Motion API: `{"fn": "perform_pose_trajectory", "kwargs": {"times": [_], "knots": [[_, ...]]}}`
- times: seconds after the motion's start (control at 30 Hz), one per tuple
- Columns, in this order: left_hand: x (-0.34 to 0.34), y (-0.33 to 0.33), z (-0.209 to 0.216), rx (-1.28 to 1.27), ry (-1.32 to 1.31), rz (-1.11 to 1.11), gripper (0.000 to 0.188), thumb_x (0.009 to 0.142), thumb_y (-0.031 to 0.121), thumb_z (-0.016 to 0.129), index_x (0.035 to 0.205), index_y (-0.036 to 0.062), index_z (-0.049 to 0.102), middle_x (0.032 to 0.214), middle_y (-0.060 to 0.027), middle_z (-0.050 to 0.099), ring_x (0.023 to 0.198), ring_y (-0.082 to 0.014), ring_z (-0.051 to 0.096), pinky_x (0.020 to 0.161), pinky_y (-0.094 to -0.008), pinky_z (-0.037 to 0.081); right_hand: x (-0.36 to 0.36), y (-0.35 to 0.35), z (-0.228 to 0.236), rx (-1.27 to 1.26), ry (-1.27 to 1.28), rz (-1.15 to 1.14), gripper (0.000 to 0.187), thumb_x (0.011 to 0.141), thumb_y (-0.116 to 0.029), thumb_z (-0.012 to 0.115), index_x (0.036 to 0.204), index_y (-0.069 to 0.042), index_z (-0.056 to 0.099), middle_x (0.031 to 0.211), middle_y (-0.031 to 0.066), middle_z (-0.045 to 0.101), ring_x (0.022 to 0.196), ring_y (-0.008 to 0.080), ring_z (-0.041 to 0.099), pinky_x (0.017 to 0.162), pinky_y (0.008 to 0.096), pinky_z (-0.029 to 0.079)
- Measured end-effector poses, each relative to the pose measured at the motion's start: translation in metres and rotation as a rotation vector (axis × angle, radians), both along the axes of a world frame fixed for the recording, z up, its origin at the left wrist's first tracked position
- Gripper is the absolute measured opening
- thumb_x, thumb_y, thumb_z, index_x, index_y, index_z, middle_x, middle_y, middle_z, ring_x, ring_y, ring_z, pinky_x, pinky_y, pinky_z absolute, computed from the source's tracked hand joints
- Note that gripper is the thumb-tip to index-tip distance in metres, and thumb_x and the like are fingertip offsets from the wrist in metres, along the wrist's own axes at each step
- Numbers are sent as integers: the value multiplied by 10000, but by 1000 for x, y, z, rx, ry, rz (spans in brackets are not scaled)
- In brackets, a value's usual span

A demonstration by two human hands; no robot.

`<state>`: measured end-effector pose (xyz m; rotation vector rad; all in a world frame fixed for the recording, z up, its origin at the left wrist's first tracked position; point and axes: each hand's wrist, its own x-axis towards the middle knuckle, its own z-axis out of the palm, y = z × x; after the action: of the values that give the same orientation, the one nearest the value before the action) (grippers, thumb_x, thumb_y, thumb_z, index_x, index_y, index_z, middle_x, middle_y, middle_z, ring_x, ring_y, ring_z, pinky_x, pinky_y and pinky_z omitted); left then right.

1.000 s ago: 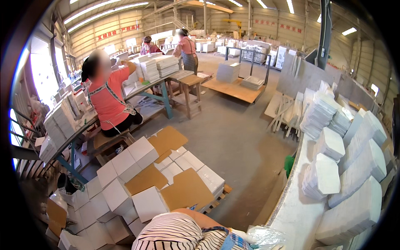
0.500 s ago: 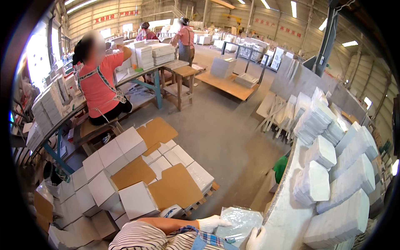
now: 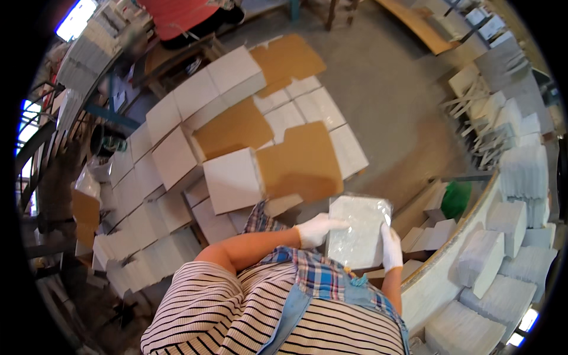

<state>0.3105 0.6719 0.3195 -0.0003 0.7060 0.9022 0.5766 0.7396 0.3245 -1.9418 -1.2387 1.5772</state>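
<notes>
Between my hands is a flat white tile pack (image 3: 358,234) wrapped in shiny clear plastic, held in front of my body. My left hand (image 3: 317,229), in a white glove, grips its left edge with the thumb lying over the top face. Along the right edge my gloved right hand (image 3: 391,248) is closed on the pack; the fingers underneath are hidden. Just beyond my left forearm stands a white carton (image 3: 233,181) with a brown cardboard flap (image 3: 300,163) folded out toward the pack.
Several white cartons (image 3: 188,89) fill the left side. On the right, a long bench (image 3: 432,290) bears stacks of pale tiles (image 3: 480,260). A green bundle (image 3: 456,200) lies beside the bench. A seated co-worker (image 3: 183,18) is at the far left.
The view has tipped downward, so my torso and both arms show more. My hands still hold the wrapped tile pack, now nearer the carton flap in the picture.
</notes>
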Motion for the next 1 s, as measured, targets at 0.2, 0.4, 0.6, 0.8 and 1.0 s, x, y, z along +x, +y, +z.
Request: {"fn": "perform_pose_trajectory", "kwargs": {"times": [0.2,0.4,0.6,0.8,1.0], "knots": [[-31,3,-70,-153,-17,148,394,941,105,661,1294,-54,588,1273,-144,647,1144,-269,641,1021,-409,509,-61,45,-41,-40,-16,111,490,964,-428,638,1012,57,677,927,30,669,819,107,549,761,288,466],[-80,-7,-114,-287,45,438,489,955,186,662,1370,-28,518,1359,-134,593,1236,-254,578,1085,-413,456,-136,80,-134,-90,53,331,502,945,-444,654,1021,51,690,876,100,686,808,124,579,754,318,482],[-108,-36,-156,-420,234,661,547,1012,230,596,1467,6,393,1467,-135,486,1320,-260,512,1091,-417,456,-227,106,-202,-148,83,545,533,929,-500,633,965,30,680,861,157,695,786,230,632,763,371,494],[-104,-18,-162,-562,163,953,535,1048,270,539,1490,36,347,1513,-169,433,1378,-340,451,1122,-534,408,-290,129,-238,-135,46,740,565,905,-572,610,912,-9,665,829,184,684,781,306,653,744,415,492],[-76,-39,-175,-693,-90,926,615,1016,477,546,1356,-27,451,1277,-191,554,1133,-357,570,972,-500,508,-328,134,-240,-76,42,762,578,899,-598,609,906,-21,643,836,206,690,808,361,662,754,444,495]]}}
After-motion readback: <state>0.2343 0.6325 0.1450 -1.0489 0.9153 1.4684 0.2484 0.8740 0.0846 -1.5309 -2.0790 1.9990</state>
